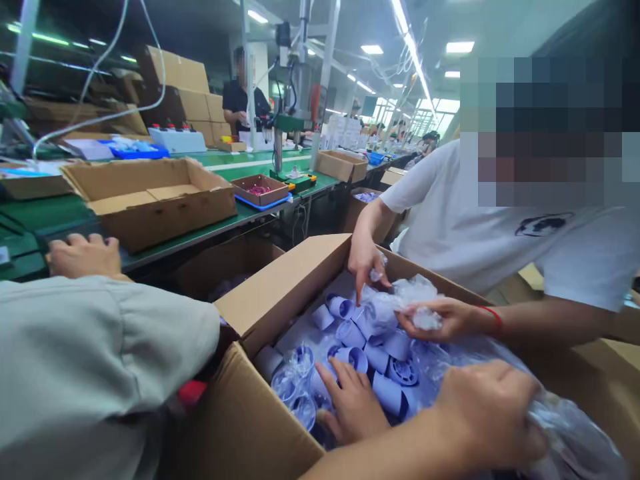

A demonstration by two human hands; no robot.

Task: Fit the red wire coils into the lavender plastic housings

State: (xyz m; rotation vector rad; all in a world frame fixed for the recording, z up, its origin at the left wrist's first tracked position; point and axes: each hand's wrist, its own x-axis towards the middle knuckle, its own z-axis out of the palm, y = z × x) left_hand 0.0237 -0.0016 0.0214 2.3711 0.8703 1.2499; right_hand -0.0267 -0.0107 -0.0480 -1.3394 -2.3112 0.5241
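My left hand (487, 417) reaches across to the right, its fingers closed on a clear plastic bag (575, 427) at the box's near right side. Under that forearm, my right hand (353, 403) lies in the cardboard box (285, 280), fingers spread and touching pale lavender plastic cups (377, 357). Several cups at the near left (300, 383) have clear film over them. A co-worker's hands (443, 317) hold crumpled clear plastic (385, 303) above the cups on the far side. Part of my right hand's wrist is hidden.
A grey sleeve (115, 340) and another person's hand (85, 257) are close on the left. The green bench (210, 230) bears an open carton (160, 213), a small box of red parts (257, 190) and a press (295, 123). A white-shirted co-worker (475, 233) leans in from the right.
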